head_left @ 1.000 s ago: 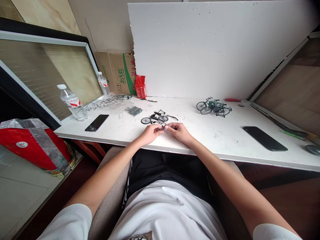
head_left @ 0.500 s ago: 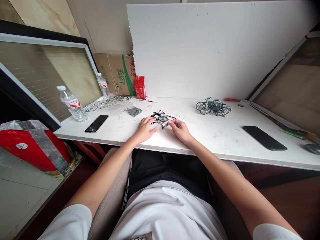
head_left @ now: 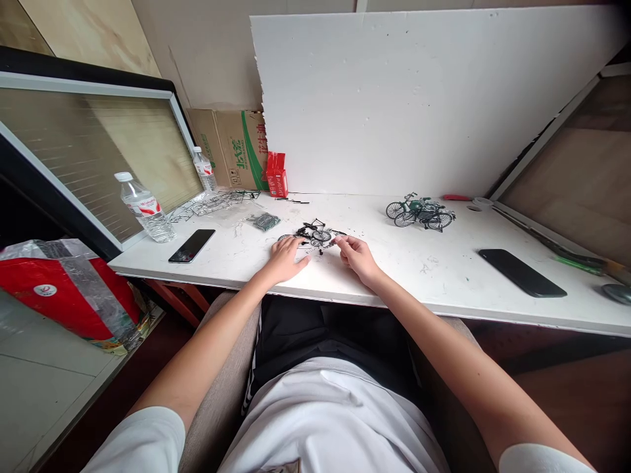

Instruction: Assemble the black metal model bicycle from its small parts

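Observation:
Small black model bicycle parts (head_left: 309,230) lie in a loose cluster on the white table (head_left: 444,276), among them a spoked wheel (head_left: 322,236). At the cluster's near left edge rests my left hand (head_left: 286,261), its thumb spread from the fingers and nothing visibly held. On the other side, my right hand (head_left: 358,257) has thumb and forefinger pinched together beside the parts. Whatever is between those fingertips is too small to make out. A tiny black piece (head_left: 321,252) sits on the table between the two hands.
Two assembled model bicycles (head_left: 419,212) stand at the back right. Phones lie left (head_left: 192,246) and right (head_left: 521,272). A water bottle (head_left: 145,207), plastic part frames (head_left: 207,205), a bagged pack of parts (head_left: 265,221) and a red box (head_left: 277,175) occupy the left side.
My left hand has drawn slightly left, away from the wheel. My right fingertips have shifted a little from the small parts at the cluster's near edge, staying pinched.

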The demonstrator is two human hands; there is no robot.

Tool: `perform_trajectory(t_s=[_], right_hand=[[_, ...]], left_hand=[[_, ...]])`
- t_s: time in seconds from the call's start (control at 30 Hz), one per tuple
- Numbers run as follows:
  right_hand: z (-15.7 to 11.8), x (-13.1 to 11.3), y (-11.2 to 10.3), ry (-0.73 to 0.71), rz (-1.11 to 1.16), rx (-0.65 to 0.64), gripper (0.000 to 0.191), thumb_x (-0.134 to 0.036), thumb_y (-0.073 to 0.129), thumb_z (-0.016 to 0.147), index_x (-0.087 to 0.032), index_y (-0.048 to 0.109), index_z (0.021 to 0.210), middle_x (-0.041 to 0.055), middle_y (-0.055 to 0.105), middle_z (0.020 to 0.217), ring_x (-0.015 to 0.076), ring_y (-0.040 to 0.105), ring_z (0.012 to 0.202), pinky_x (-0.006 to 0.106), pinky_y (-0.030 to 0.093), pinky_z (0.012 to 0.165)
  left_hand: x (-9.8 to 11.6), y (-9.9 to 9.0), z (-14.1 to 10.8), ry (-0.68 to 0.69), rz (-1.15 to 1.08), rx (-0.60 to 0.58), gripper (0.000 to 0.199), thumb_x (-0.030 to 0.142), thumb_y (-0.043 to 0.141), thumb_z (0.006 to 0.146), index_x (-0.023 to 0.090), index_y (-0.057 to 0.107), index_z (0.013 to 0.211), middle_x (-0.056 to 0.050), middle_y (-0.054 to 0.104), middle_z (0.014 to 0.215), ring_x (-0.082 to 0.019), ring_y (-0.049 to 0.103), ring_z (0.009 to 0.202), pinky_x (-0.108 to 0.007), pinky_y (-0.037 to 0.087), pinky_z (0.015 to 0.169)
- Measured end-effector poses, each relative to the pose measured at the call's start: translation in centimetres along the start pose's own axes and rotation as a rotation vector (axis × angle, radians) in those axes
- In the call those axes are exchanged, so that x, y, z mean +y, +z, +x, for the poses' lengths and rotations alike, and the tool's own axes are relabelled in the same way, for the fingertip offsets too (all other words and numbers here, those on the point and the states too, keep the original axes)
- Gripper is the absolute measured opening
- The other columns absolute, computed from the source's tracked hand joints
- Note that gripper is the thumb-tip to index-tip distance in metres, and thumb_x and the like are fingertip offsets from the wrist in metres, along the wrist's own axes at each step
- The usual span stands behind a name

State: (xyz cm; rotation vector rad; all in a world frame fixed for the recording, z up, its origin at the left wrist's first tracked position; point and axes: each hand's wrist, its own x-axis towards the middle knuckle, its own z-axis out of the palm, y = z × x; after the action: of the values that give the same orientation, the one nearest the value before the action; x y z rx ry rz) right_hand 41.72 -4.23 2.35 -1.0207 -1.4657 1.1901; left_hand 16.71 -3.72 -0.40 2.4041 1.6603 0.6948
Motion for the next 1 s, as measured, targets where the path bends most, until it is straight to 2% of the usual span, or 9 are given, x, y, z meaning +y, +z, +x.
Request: perform_trajectory(t_s=[0.2, 0.33, 0.5, 0.63, 1.0], right_hand=[[0.19, -0.27, -0.11, 0.067, 0.159, 0.062, 0.053, -0.069, 0.081, 0.080, -0.021, 0.063, 0.094, -0.0084, 0.030, 0.061, 0.0107, 0.022, 0.054, 0.028, 0.017, 0.050], [0.19, -0.29, -0.11, 0.085, 0.179, 0.050, 0.054, -0.067, 0.081, 0.080, -0.020, 0.065, 0.099, -0.0089, 0.029, 0.063, 0.0105, 0.022, 0.055, 0.028, 0.015, 0.050], [0.21, -0.22, -0.12, 0.077, 0.154, 0.046, 0.053, -0.068, 0.079, 0.080, -0.020, 0.065, 0.099, -0.0089, 0.029, 0.062, 0.0111, 0.022, 0.054, 0.030, 0.016, 0.051], [0.26, -0.16, -0.12, 0.070, 0.144, 0.053, 0.051, -0.068, 0.078, 0.081, -0.022, 0.063, 0.097, -0.0088, 0.029, 0.062, 0.0113, 0.022, 0.054, 0.030, 0.016, 0.051], [0.42, 0.23, -0.31, 0.069, 0.151, 0.040, 0.051, -0.068, 0.079, 0.082, -0.022, 0.062, 0.095, -0.0087, 0.031, 0.063, 0.0108, 0.023, 0.055, 0.029, 0.018, 0.050]], left_hand=[[-0.18, 0.10, 0.01, 0.036, -0.008, -0.026, 0.061, 0.053, 0.050, 0.104, 0.028, 0.045, 0.160, -0.008, 0.043, 0.172, -0.033, 0.024, 0.166, -0.057, 0.018, 0.134], [-0.13, 0.15, 0.09, 0.050, -0.028, -0.054, 0.053, 0.052, 0.048, 0.105, 0.028, 0.057, 0.152, -0.007, 0.050, 0.168, -0.032, 0.028, 0.165, -0.059, 0.016, 0.134], [-0.29, 0.62, 0.25, 0.065, -0.043, 0.031, 0.041, 0.045, 0.054, 0.103, 0.028, 0.069, 0.137, -0.008, 0.064, 0.154, -0.033, 0.042, 0.156, -0.059, 0.026, 0.129], [-0.41, 0.86, 0.37, 0.070, -0.039, 0.072, 0.035, 0.043, 0.057, 0.101, 0.027, 0.074, 0.128, -0.010, 0.068, 0.145, -0.033, 0.050, 0.147, -0.059, 0.034, 0.124], [0.07, 0.35, 0.21, 0.072, -0.068, 0.065, 0.036, 0.040, 0.056, 0.102, 0.026, 0.069, 0.132, -0.010, 0.068, 0.143, -0.032, 0.053, 0.142, -0.057, 0.038, 0.122]])
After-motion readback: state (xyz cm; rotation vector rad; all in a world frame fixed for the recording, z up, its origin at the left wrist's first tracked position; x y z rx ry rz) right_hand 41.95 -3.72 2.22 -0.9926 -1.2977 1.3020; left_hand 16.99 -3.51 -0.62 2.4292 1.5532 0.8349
